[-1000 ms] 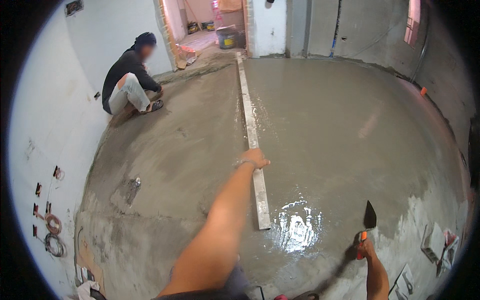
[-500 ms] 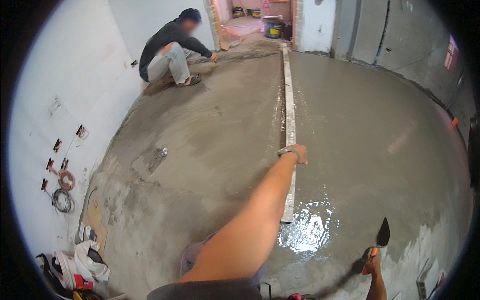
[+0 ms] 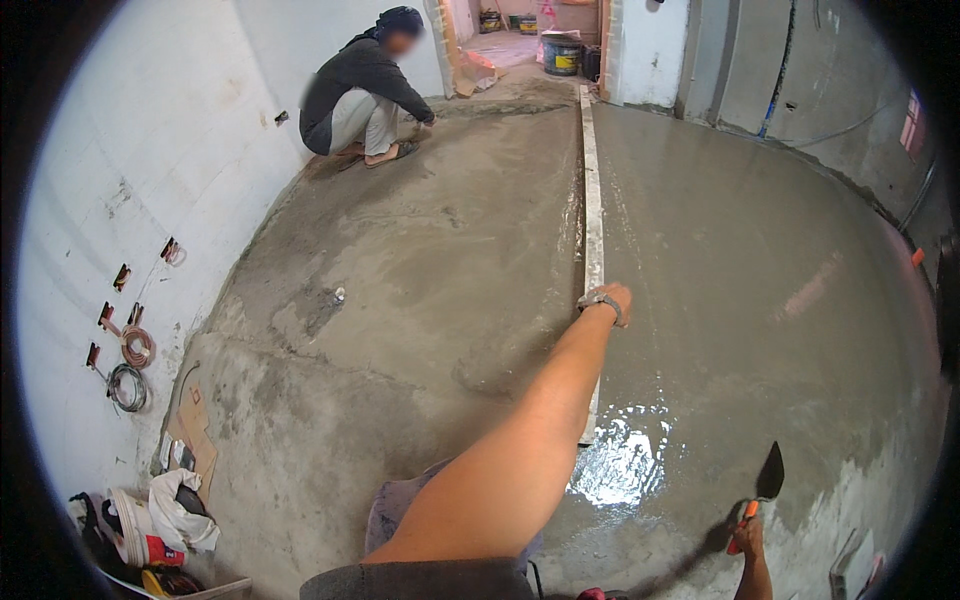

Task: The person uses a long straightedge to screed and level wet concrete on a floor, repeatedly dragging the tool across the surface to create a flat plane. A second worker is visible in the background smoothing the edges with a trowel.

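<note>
A long, pale straightedge point(image 3: 593, 215) coated with cement lies across the wet grey screed point(image 3: 740, 250), running from near me toward the doorway. My left hand point(image 3: 612, 303), with a watch at its wrist, grips the straightedge at its nearer half; the fingers are partly hidden. At the lower right, my right hand point(image 3: 748, 537) is closed around the orange handle of a pointing trowel point(image 3: 770, 472). Its dark, pointed blade aims away from me, over the floor. Shiny water lies on the screed beside the straightedge's near end.
A co-worker point(image 3: 360, 90) squats at the far left, one hand low at the floor. Buckets point(image 3: 562, 57) stand by the doorway. Wire coils point(image 3: 127, 387) hang on the left wall above cardboard point(image 3: 195, 430) and a white sack point(image 3: 182, 512). A small fitting point(image 3: 339, 294) pokes from the floor.
The whole view has shifted slightly. My left hand stays on the straightedge and my right keeps the trowel. A wet line along the straightedge's right side shows more plainly.
</note>
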Available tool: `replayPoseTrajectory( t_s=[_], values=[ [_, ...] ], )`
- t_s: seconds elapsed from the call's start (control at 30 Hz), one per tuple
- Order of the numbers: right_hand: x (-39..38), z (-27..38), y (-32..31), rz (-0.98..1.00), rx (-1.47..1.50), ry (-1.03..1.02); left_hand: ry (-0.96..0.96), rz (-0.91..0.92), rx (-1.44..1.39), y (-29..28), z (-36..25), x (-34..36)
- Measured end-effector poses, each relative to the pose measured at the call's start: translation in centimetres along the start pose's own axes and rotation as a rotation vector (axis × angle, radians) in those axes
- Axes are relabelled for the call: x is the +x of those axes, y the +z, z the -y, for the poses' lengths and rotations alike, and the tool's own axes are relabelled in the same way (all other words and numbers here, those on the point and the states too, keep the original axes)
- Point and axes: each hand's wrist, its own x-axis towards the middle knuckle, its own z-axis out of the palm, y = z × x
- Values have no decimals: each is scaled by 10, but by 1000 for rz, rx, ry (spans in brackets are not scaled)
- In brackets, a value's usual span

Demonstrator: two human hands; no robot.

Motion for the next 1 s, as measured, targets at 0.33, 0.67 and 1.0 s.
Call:
replayPoseTrajectory(
  t_s=[0.33,0.67,1.0],
  values=[
    [7,-15,5,-20,-106,32,-8,93,-38,-7,-10,-13],
    [-4,-5,-1,-78,-23,-56,134,30,-14,10,-5,3],
    [1,-7,1,-40,-60,13,139,41,4,9,-6,0]
  ],
)
